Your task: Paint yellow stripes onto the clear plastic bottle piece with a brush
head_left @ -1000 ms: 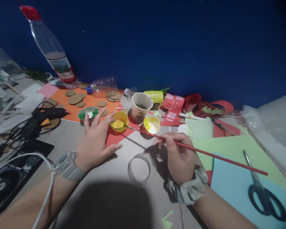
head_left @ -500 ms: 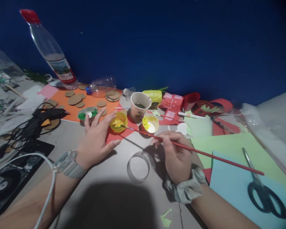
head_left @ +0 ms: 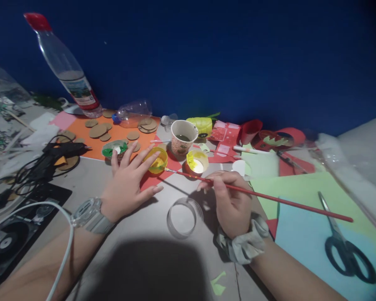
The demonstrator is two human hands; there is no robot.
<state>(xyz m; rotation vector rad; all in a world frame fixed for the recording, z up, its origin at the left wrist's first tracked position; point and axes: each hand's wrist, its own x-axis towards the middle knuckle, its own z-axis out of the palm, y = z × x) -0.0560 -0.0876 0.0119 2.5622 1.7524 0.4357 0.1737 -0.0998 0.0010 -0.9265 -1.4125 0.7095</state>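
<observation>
My right hand point(head_left: 230, 200) pinches a long red paintbrush point(head_left: 285, 203), its tip at the rim of a small yellow cup point(head_left: 158, 161) that holds yellow paint. With fingers spread, my left hand point(head_left: 123, 182) reaches over the table, fingertips by the left side of that cup; whether they touch it I cannot tell. A small cup with green paint point(head_left: 113, 150) stands just behind the left fingers. To the right sits another small cup point(head_left: 197, 163), yellow-smeared with white inside. Behind them is a paper cup point(head_left: 184, 137) of dark liquid.
A clear plastic ring point(head_left: 181, 218) lies between my hands. Scissors point(head_left: 341, 246) rest on blue and green paper at the right. A tall bottle point(head_left: 72, 75), cardboard discs point(head_left: 97, 131) and a glue gun point(head_left: 62, 147) are at the left. A blue wall point(head_left: 207, 54) rises behind.
The brush tip has moved slightly right, from inside the yellow cup to its rim, and the handle end has risen a little. My left fingers have shifted slightly right over the cup.
</observation>
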